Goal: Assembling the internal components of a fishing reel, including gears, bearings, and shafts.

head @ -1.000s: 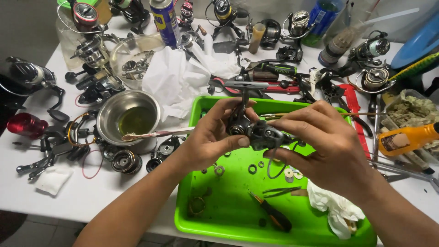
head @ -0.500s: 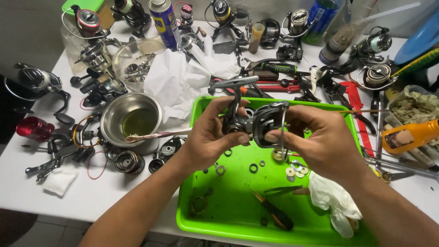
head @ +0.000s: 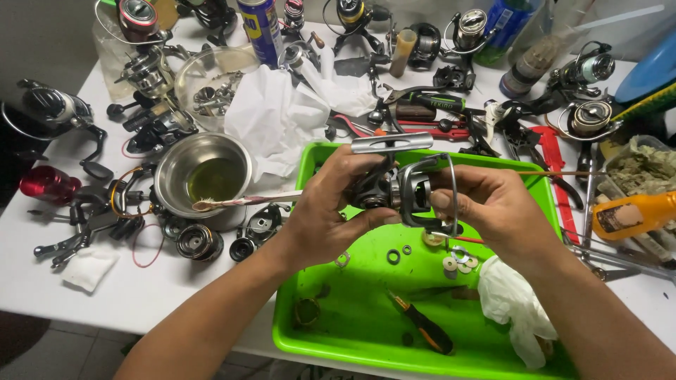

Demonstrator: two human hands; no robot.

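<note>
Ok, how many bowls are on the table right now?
2. A steel bowl with yellowish liquid sits left of the green tray; a clear glass bowl of small metal parts stands behind it. Clutter could hide others.

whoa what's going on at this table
A person holds a spinning fishing reel in both hands above a green tray: the left hand grips the body, the right hand the rotor side by the wire bail. Washers, a small screwdriver and a white glove lie in the tray. More reels and tools crowd the white table.
</note>
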